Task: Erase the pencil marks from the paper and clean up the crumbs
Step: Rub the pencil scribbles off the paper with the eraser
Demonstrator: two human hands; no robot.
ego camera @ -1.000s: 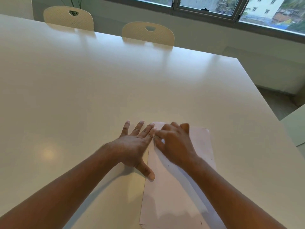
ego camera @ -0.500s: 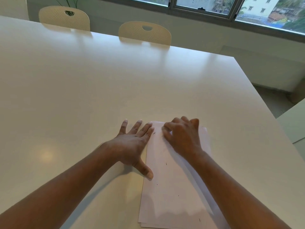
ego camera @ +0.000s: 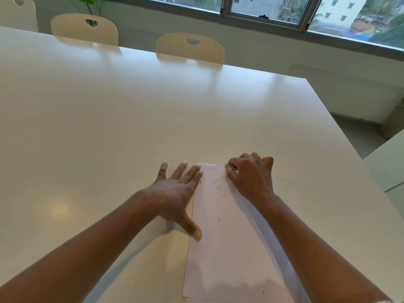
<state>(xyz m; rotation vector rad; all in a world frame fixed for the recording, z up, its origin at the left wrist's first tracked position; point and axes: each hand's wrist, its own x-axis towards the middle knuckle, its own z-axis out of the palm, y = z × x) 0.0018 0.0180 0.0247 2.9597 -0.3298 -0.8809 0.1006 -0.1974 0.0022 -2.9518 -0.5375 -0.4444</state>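
Seen from head height over a broad white desk [ego camera: 131, 127]: paper [ego camera: 229, 248] lying lengthwise near the right front, near end cut off by the bottom of the frame, with further sheet edges peeking out beneath at that end. Left hand [ego camera: 175, 193] palm-down and flat, fingers [ego camera: 162, 171] straight and spread wide, mostly on bare desk just beside the paper's left edge, index fingertip and thumb tip touching that edge. Right hand [ego camera: 251, 178] knuckles-up at the paper's far right corner, fingers curled tight and pressed down onto the sheet; contents of the curl, if any, impossible to tell. Between the two hands, faint grey pencil marks [ego camera: 218, 184] smeared across the far end of the paper. Farther down the sheet, a few dark specks [ego camera: 219, 219], tiny and scattered, too small to tell crumbs from pencil. Bare forearms [ego camera: 87, 248] reaching in from the bottom corners. Along the far side of the desk, two cream chairs [ego camera: 190, 48] pushed in, part of a third at the upper left corner, green leaves [ego camera: 87, 3] behind. On the back wall, a window [ego camera: 262, 7] with buildings and trees outside. At the right edge, a corner of a second desk [ego camera: 389, 162], well apart.
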